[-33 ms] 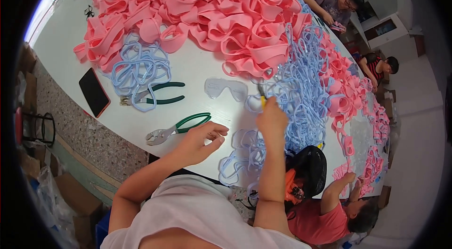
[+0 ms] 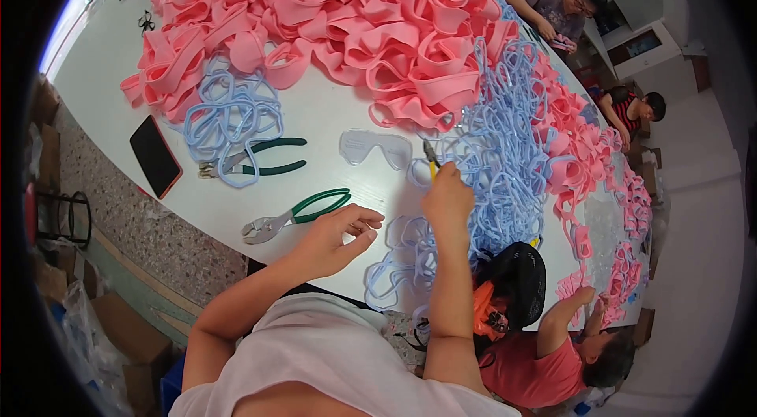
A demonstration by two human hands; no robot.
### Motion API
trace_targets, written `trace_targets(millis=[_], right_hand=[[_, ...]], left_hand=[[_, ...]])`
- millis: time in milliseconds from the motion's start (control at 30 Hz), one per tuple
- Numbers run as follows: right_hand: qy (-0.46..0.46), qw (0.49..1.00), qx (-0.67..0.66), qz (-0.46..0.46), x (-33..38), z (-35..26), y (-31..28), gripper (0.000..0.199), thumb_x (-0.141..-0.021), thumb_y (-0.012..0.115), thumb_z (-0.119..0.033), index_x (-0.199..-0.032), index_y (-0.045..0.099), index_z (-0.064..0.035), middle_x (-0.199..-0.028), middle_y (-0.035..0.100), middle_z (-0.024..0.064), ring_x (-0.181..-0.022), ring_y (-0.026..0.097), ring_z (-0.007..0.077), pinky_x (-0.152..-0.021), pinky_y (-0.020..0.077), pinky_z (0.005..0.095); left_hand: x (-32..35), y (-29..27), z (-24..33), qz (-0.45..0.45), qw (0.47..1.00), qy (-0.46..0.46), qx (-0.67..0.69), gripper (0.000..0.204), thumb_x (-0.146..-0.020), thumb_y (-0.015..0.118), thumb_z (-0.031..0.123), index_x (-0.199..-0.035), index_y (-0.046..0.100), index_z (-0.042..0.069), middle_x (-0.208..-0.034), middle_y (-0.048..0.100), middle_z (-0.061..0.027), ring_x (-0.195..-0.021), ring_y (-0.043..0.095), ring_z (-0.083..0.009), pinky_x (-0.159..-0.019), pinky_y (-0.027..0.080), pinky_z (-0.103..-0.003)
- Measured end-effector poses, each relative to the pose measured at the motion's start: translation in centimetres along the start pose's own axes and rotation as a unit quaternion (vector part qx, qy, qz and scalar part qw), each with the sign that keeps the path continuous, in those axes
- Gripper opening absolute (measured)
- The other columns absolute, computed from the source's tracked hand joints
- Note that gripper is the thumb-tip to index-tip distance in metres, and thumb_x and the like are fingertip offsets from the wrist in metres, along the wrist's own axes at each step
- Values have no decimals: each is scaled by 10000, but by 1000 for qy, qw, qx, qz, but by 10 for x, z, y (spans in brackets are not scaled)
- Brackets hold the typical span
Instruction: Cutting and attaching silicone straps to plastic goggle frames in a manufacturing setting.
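Note:
My right hand (image 2: 449, 200) is closed on a tool with a yellow handle and a dark pointed tip, like small nippers (image 2: 430, 153). Its tip points away from me, at the left edge of a tangled heap of light blue loops (image 2: 505, 157). My left hand (image 2: 341, 237) hovers or rests over the white table with fingers loosely apart and nothing in them. Beside it lie pliers with green handles (image 2: 272, 226). Ahead of both hands is a clear, goggle-shaped plastic piece (image 2: 367, 145), flat on the table. A few blue loops (image 2: 390, 279) lie between my forearms.
Pink fabric bands (image 2: 339, 18) are piled across the far side. Dark-green-handled pliers (image 2: 272, 169) lie partly under more blue loops (image 2: 236, 113), near a phone (image 2: 155, 157). A black mesh bag (image 2: 516, 283) is by my right forearm. A person in pink (image 2: 532, 373) works at the right; others sit farther back.
My right hand and the yellow-handled tool have shifted slightly left, and the tool's tip shows more clearly. My left hand has stayed in place.

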State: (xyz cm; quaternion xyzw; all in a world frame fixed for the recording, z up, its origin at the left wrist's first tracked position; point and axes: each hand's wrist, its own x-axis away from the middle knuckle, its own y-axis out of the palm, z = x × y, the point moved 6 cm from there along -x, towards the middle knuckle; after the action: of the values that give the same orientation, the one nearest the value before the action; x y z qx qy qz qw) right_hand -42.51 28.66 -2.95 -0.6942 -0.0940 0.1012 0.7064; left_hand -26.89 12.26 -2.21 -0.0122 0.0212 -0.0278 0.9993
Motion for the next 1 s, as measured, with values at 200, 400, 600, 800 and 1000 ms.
trace_targets(millis=[200, 400, 600, 800, 1000], right_hand=[[70, 986, -76, 129, -5, 24, -16, 254, -787, 573, -46, -1017, 465, -20, -944, 546, 185, -863, 610, 392, -744, 482, 473], [140, 783, -484, 365, -6, 107, -109, 201, -801, 600, 4, -973, 497, -19, -858, 550, 80, -699, 569, 193, -688, 479, 313], [42, 552, -731, 399, 2, 125, -118, 179, -829, 563, 68, -971, 493, -12, -880, 522, 62, -670, 517, 142, -619, 454, 258], [103, 592, -674, 429, 6, 132, -108, 163, -847, 548, 63, -983, 491, -7, -888, 537, 71, -668, 550, 159, -603, 475, 265], [82, 511, -720, 463, 9, 150, -108, 150, -878, 532, 55, -1013, 490, 4, -894, 556, 92, -714, 583, 195, -648, 501, 304]], left_hand=[[11, -12, -19, 38, 995, -59, 65, 264, -917, 570, 76, -1161, 562, -23, -1039, 644, -112, -953, 621, -150, -830, 506, -284], [17, -26, -25, 66, 985, -65, 143, 244, -938, 542, 86, -1159, 563, -15, -1033, 633, -99, -903, 601, -127, -812, 490, -261], [20, -29, -31, 68, 981, -80, 161, 257, -947, 535, 110, -1170, 559, -14, -1038, 638, -100, -919, 609, -131, -818, 500, -264], [26, -32, -31, 72, 980, -80, 167, 260, -947, 538, 117, -1169, 561, -17, -1039, 642, -104, -921, 613, -135, -821, 499, -267], [26, -32, -38, 73, 978, -85, 177, 260, -950, 531, 123, -1166, 563, -18, -1039, 644, -104, -922, 619, -138, -816, 500, -267]])
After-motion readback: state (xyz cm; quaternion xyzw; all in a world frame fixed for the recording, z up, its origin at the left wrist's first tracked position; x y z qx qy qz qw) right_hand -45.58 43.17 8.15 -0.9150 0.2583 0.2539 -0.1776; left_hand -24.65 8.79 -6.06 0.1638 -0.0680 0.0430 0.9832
